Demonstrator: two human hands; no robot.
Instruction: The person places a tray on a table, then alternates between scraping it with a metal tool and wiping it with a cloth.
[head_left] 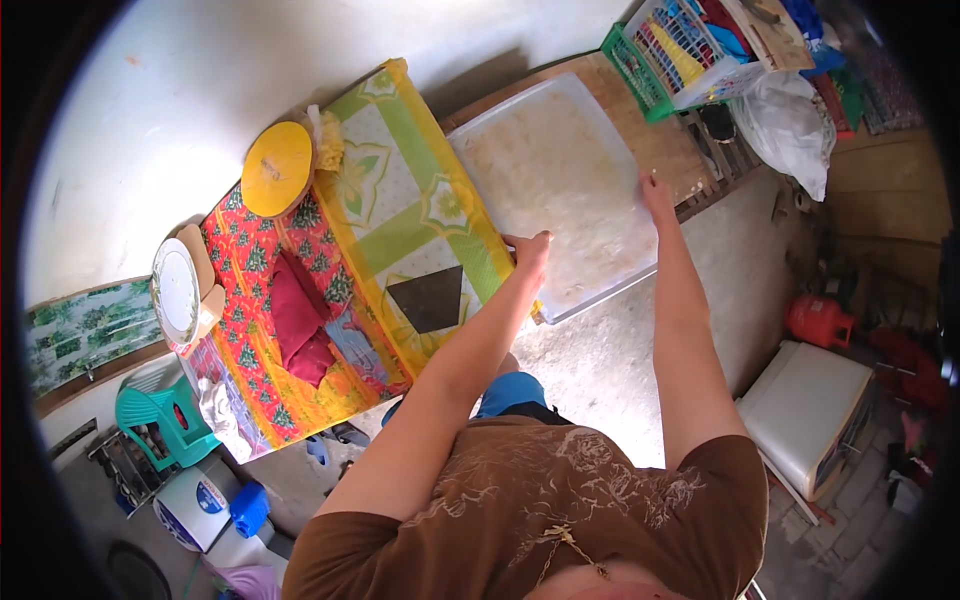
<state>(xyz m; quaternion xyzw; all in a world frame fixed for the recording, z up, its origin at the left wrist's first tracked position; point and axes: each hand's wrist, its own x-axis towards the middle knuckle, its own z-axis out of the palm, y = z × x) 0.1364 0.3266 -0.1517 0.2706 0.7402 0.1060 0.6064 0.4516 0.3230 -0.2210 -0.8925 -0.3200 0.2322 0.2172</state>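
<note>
A large, pale, see-through plastic tray [560,180], rectangular with a raised rim, lies between my two hands. My left hand [530,258] is closed on its left edge, close to the near corner, with the thumb on top. On the opposite side, my right hand [656,195] grips the right edge. The far part of the tray is over a brown wooden board [590,85], while its near end sticks out above the floor. Beside my left hand is the edge of a table with a yellow and green patterned cloth [405,235].
A dark square patch [428,300] and a dark red cloth [298,315] lie on the table, near a yellow round object [277,168]. White and green baskets [690,50] stand at the back right. A red gas cylinder [820,320] and a white appliance [805,410] are at right.
</note>
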